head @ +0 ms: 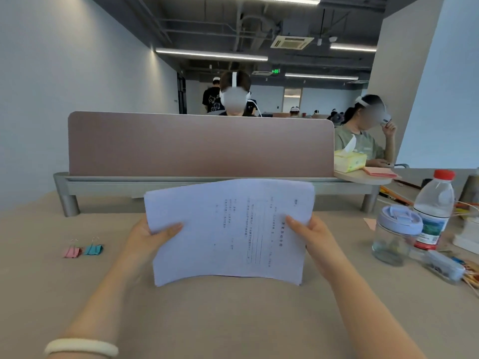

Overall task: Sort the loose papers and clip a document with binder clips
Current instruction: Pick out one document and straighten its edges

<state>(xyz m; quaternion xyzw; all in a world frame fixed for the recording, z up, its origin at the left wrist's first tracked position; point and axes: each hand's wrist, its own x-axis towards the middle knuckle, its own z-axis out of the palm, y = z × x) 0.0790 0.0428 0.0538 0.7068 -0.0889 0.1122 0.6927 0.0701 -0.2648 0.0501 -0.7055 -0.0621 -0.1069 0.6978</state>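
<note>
A stack of white printed papers (228, 229) stands on its lower edge on the beige table, turned sideways so the text runs vertically. My left hand (147, 235) grips the stack's left edge, thumb across the front sheet. My right hand (311, 233) grips the right edge the same way. The top edges of the sheets look slightly uneven. A pink binder clip (72, 251) and a teal binder clip (93, 248) lie side by side on the table to the left of my left hand, apart from the papers.
A brown desk divider (199, 145) on a grey rail crosses the table behind the papers. At the right stand a clear jar with a pale lid (396, 233), a red-capped water bottle (435, 211), a tissue pack (348, 160) and small clutter. People sit beyond the divider.
</note>
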